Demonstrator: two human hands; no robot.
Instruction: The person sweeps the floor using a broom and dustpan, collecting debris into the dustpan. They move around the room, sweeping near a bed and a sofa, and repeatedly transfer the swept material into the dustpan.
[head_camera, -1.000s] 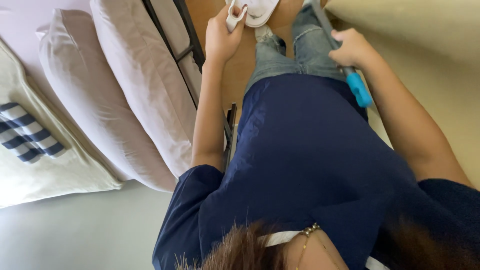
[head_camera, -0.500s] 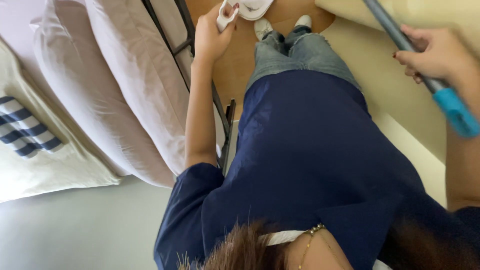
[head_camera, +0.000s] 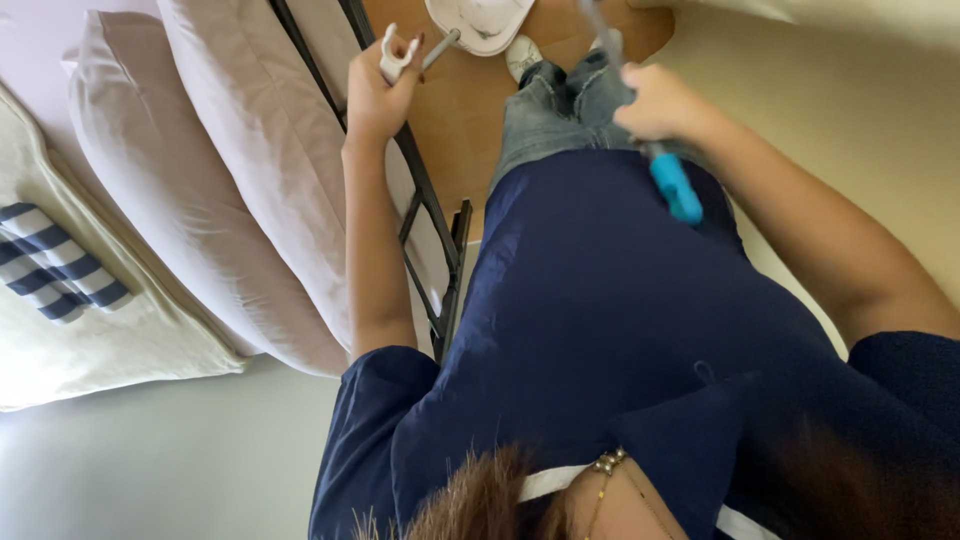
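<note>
While the view looks down over a dark blue shirt (head_camera: 620, 330) and jeans (head_camera: 560, 110), both hands are seen raised in front of the body. The left hand (head_camera: 375, 95) is closed around a white clip-like handle (head_camera: 398, 55), from which a thin grey rod (head_camera: 440, 48) runs up to a white dustpan (head_camera: 480, 20) at the top edge. What lies inside the dustpan cannot be told, since only part of its pale shell is shown. The right hand (head_camera: 660, 100) is wrapped tight around a grey pole (head_camera: 600, 35) just above its bright blue grip (head_camera: 675, 188); the blue end points down toward the shirt, and the pole's upper part is blurred and cut off by the frame.

Beside the left forearm, a black metal bed frame (head_camera: 430, 230) is seen, with pale pillows (head_camera: 230, 180) stacked against it and a cream cover bearing a navy striped patch (head_camera: 55, 265) further left. A wooden floor (head_camera: 470, 110) is shown between the bed frame and the jeans, and white shoes (head_camera: 522, 55) are partly visible below the dustpan. A cream surface (head_camera: 850, 110) fills the right side.
</note>
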